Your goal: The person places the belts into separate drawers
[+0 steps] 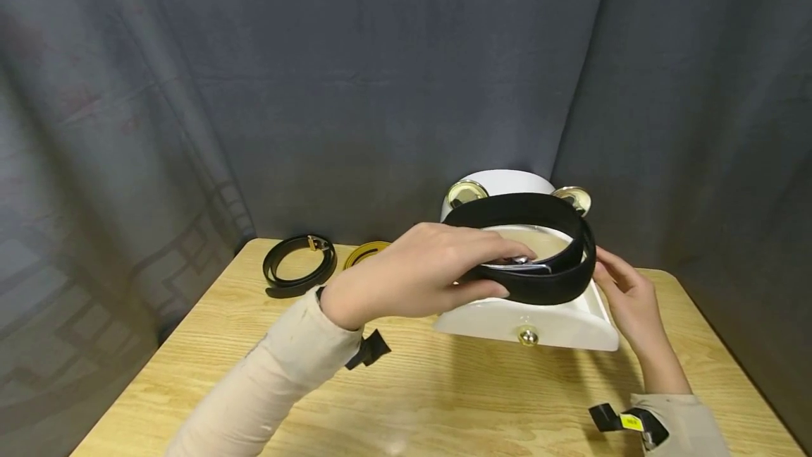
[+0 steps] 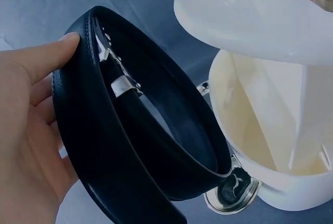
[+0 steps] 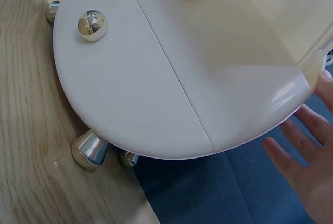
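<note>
My left hand grips a coiled black belt with a silver buckle, holding it just above the pulled-out drawer of a round white box. The left wrist view shows my fingers curled round the belt, with the drawer's cream inside beyond it. My right hand is beside the drawer's right end, fingers relaxed and close to the belt's loop. In the right wrist view that hand is spread and holds nothing, next to the white box.
A second coiled black belt and a yellow belt lie at the back left of the wooden table. The drawer front carries a gold knob. Dark curtains close in behind and on both sides.
</note>
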`<state>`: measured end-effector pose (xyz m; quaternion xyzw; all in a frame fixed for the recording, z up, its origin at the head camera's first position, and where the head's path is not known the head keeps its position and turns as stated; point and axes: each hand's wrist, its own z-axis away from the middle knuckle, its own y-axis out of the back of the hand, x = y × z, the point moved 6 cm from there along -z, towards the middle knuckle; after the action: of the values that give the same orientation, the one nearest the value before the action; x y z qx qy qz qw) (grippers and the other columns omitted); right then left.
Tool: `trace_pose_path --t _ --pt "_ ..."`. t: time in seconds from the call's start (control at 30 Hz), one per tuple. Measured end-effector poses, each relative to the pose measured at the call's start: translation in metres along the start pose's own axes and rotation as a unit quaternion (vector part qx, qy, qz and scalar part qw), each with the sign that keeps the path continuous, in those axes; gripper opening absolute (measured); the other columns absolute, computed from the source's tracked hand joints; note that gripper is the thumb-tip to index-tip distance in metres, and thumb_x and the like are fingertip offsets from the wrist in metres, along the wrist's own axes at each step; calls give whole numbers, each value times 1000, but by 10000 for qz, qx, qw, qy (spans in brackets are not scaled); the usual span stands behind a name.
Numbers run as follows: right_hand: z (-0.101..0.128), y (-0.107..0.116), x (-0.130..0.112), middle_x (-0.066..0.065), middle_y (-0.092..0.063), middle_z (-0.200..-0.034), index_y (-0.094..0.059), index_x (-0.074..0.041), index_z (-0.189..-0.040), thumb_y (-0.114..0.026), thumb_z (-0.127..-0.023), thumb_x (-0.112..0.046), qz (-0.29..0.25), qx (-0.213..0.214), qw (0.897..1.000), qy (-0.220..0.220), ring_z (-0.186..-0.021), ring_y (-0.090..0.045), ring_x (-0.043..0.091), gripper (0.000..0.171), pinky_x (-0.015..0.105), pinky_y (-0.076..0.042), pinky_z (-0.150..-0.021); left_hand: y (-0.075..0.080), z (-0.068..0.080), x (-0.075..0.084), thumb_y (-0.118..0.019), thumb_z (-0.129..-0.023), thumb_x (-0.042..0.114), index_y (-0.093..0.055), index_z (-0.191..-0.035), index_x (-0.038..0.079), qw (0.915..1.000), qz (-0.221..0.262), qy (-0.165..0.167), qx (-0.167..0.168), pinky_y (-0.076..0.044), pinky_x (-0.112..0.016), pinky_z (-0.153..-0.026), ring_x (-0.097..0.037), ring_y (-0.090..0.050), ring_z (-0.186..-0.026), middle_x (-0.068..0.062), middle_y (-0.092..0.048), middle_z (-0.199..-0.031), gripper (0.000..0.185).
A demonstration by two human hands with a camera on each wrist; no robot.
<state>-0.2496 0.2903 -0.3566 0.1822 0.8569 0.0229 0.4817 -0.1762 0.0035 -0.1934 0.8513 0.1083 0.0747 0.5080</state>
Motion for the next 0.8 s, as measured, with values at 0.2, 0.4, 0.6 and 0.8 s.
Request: trace_pose_path --t 0.2,0.4,0.6,0.8 --pt "1 1 4 -32 -61 -107 -67 -25 -123 -57 -99 -2 119 97 9998 -98 -101 -55 -15 34 5 -42 -84 1 -3 6 -63 -98 29 -61 -132 16 9998 152 -66 -57 -44 -16 -86 2 -56 -99 10 -65 -121 36" --pt "2 4 7 -34 -61 -102 -67 -35 -112 -58 -96 4 190 188 9996 -109 -97 -55 -15 43 5 -40 -83 2 -8 8 -63 -98 28 -60 -134 14 9989 444 -111 -47 -43 -14 -79 1 -53 -93 9 -66 -114 38" --pt "2 7 6 -33 -61 -100 -70 -32 -112 -60 -92 8 197 309 9992 -131 -96 -56 -13 45 7 -40 -82 -6 -17 -1 -65 -97 28 -61 -133 13 9951 976 83 -162 -41 -13 -87 4 -54 -103 8 -65 -123 39" --pt "5 9 7 -35 -60 -98 -71 -34 -114 -63 -90 7 318 424 9983 -254 -92 -56 -13 47 7 -41 -78 -15 -23 -5 -66 -96 28 -61 -133 14 9917 1248 144 -269 -40 -13 -92 7 -52 -109 8 -64 -126 40"
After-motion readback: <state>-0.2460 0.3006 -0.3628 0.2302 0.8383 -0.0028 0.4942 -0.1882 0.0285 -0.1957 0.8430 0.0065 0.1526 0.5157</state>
